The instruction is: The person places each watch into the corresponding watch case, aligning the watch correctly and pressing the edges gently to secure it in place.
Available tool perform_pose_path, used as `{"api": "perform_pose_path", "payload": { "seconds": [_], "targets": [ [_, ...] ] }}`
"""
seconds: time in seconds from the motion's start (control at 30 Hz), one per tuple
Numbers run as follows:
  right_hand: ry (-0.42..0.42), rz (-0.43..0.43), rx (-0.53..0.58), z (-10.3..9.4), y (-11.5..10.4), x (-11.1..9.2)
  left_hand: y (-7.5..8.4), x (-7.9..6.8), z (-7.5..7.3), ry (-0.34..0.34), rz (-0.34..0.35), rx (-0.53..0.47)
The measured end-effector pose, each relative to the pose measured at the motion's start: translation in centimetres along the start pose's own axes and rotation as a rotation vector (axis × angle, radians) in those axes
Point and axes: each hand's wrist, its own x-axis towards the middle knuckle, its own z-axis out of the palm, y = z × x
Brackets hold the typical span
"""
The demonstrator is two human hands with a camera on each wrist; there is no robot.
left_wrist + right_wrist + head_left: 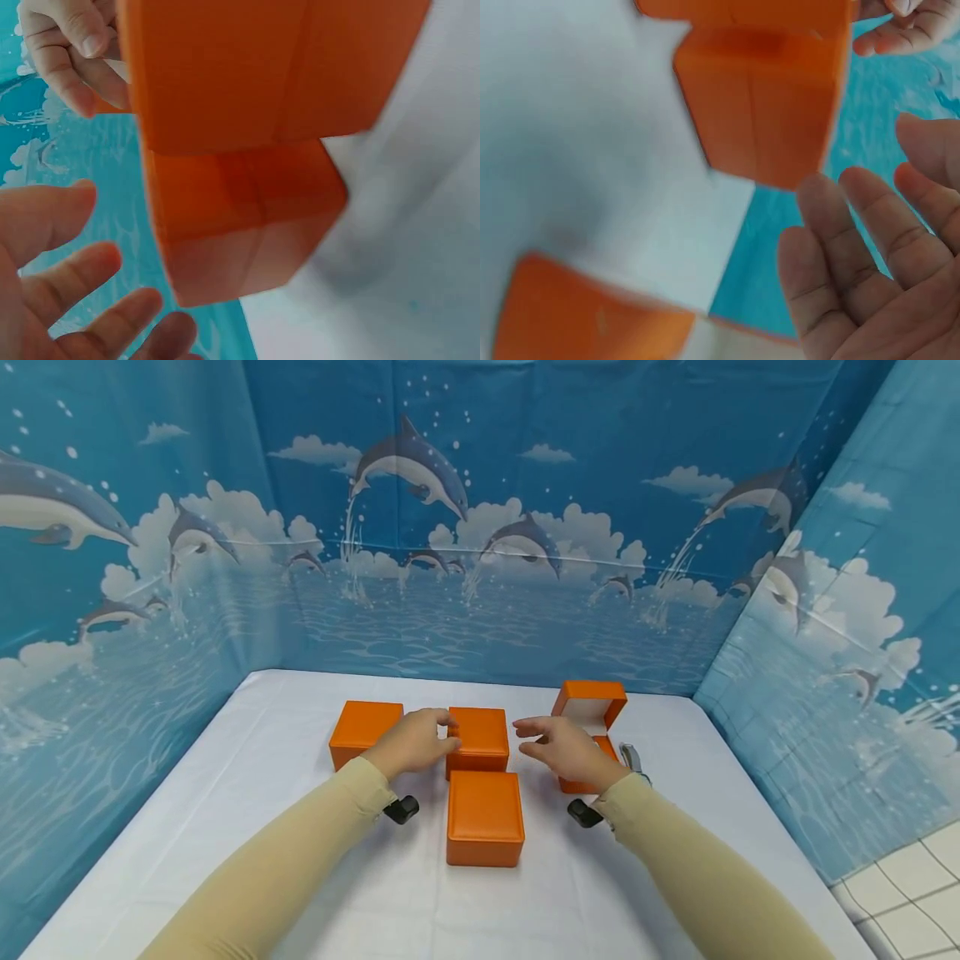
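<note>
My left hand hovers beside the back middle orange box, its fingertips overlapping the box's left edge in the head view. In the left wrist view the left fingers are spread and hold nothing. On the other side, my right hand hangs apart from that box, in front of an open orange box with a pale lining. The right fingers are loosely extended and hold nothing. A closed orange box stands nearer, between the forearms. The right hand hides part of the open box.
Another closed orange box stands at the back left, partly behind the left hand. A grey metallic band, like a watch band, lies right of the open box. White cloth covers the table; a dolphin-print curtain encloses its back and sides.
</note>
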Motion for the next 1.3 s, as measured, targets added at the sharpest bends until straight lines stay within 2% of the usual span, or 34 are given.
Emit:
{"api": "perform_pose_path", "payload": {
  "seconds": [0.13, 0.3, 0.53, 0.7, 0.87, 1.03, 1.2, 1.3],
  "targets": [
    [0.056, 0.008, 0.023, -2.4, 0.7, -1.5, 1.4, 0.3, -0.4, 0.022, 0.042, -0.046],
    [0.096, 0.062, -0.036, -5.4, 2.6, -3.4, 4.0, 0.8, -0.7, 0.005, 0.095, -0.108],
    [0.066, 0.195, -0.171, -9.0, 6.4, -5.1, 8.1, 1.7, -0.9, -0.041, 0.155, -0.166],
    [0.013, 0.263, -0.272, -10.4, 9.5, -6.6, 10.6, 2.3, -0.3, -0.091, 0.172, -0.207],
    [-0.034, 0.292, -0.312, -11.1, 12.2, -8.0, 12.5, 2.9, 1.1, -0.130, 0.178, -0.223],
    [-0.072, 0.329, -0.308, -10.7, 14.2, -8.3, 13.6, 3.6, 2.6, -0.161, 0.180, -0.238],
    [-0.079, 0.353, -0.293, -9.7, 14.9, -8.1, 14.6, 4.2, 4.1, -0.176, 0.161, -0.236],
    [-0.074, 0.362, -0.290, -9.1, 15.0, -8.2, 15.3, 4.2, 4.9, -0.186, 0.128, -0.224]
  ]
}}
